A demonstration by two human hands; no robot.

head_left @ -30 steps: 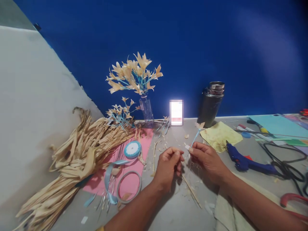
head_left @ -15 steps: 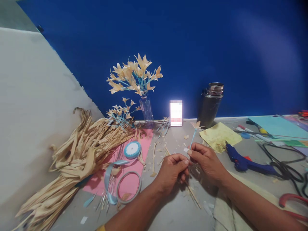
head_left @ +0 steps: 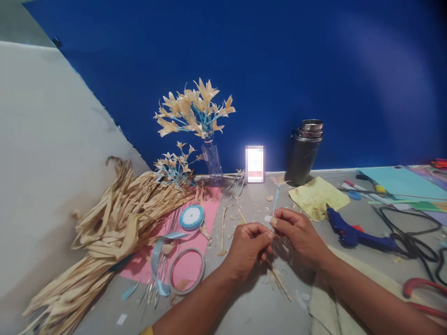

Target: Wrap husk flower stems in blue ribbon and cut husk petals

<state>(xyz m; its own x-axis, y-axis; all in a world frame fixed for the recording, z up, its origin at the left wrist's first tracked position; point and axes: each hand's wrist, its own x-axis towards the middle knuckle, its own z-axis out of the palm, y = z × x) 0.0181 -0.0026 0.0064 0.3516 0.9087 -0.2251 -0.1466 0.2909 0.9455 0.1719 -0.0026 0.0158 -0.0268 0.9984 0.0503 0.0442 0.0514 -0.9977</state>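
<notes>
My right hand (head_left: pixel 296 235) pinches the thin blue-wrapped stem of a small pale dried-husk flower (head_left: pixel 276 197), held upright with the bloom on top. A little white piece (head_left: pixel 268 218) shows at the right thumb tip. My left hand (head_left: pixel 249 246) is closed just below and left of it, thumb against forefinger, close to the stem's lower wire. What the left fingers grip is too small to make out. Under the hands lies a straw-coloured stick (head_left: pixel 279 281) among husk scraps.
At left are a dried husk bundle (head_left: pixel 115 228), pink paper (head_left: pixel 211 200), a blue ribbon spool (head_left: pixel 192 217) and a tape ring (head_left: pixel 187 271). Behind stand a bottle of husk flowers (head_left: pixel 212 160) and a dark flask (head_left: pixel 304 153). A blue glue gun (head_left: pixel 359 235) with its cord lies right.
The flower has shifted slightly left and its bloom looks blurred. Both hands keep nearly the same place and grip, and the whole view has moved a touch.
</notes>
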